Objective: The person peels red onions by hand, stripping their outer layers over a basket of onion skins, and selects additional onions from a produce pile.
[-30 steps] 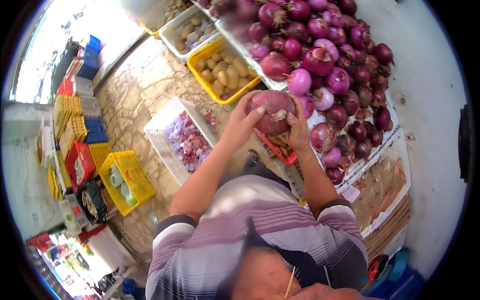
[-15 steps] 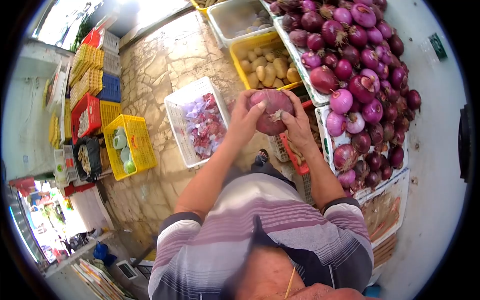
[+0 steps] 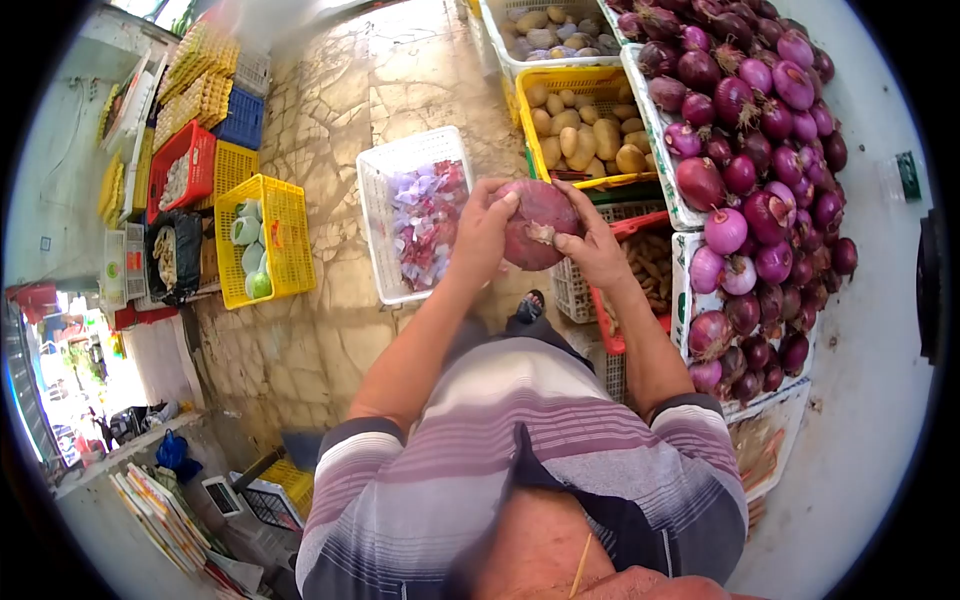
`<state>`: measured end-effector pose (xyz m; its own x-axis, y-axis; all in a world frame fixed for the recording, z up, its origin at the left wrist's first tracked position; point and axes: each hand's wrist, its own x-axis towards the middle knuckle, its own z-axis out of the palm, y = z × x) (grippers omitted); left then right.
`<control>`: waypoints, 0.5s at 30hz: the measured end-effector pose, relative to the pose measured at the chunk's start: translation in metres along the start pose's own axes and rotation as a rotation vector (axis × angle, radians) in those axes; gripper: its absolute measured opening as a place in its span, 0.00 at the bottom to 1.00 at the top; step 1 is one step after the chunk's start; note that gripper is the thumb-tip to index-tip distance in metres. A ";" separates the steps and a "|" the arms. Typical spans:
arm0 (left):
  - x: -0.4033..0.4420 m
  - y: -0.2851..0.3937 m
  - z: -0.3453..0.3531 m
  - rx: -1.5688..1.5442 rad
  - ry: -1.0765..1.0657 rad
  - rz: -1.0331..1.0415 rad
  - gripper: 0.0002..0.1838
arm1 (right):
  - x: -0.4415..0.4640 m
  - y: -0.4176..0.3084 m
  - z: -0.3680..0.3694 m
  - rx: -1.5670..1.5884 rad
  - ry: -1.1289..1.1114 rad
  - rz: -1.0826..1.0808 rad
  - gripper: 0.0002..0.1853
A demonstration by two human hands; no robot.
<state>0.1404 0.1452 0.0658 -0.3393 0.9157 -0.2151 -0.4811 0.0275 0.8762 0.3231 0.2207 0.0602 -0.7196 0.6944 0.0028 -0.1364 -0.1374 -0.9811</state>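
A large red onion (image 3: 540, 212) is held in front of my body between both hands, its pale, rough end turned toward me. My left hand (image 3: 484, 230) wraps its left side with the thumb on top. On the right side, my right hand (image 3: 600, 246) grips it with the thumb near the pale end. Just left of my hands, a white basket (image 3: 373, 220) on the floor contains loose red and purple onion skins (image 3: 425, 215). To my right, many red onions (image 3: 765, 210) are heaped on white foam boxes (image 3: 688, 290).
Ahead stands a yellow crate (image 3: 527, 82) of potatoes, with a white tub (image 3: 498, 50) behind it. A red crate (image 3: 610, 325) sits right of my feet. Across the tiled floor (image 3: 320, 130) at left are a yellow crate (image 3: 290, 240) of green vegetables and stacked egg trays (image 3: 195, 100).
The camera view has shifted, so the baskets and onion heap appear moved. The onion is turned slightly in my hands, and both hands keep their hold on it.
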 end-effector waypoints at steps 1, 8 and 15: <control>0.000 0.000 -0.004 0.001 0.006 0.008 0.14 | 0.002 0.004 0.007 -0.024 0.028 -0.010 0.39; -0.009 0.005 -0.031 0.316 0.143 0.139 0.16 | 0.020 0.019 0.056 -0.194 0.243 0.039 0.28; -0.019 0.025 -0.050 0.531 0.248 0.178 0.21 | 0.041 0.025 0.081 -0.141 0.256 0.065 0.22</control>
<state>0.0946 0.1090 0.0704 -0.5864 0.8056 -0.0840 0.0470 0.1374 0.9894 0.2347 0.1886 0.0519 -0.5265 0.8452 -0.0917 0.0130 -0.0998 -0.9949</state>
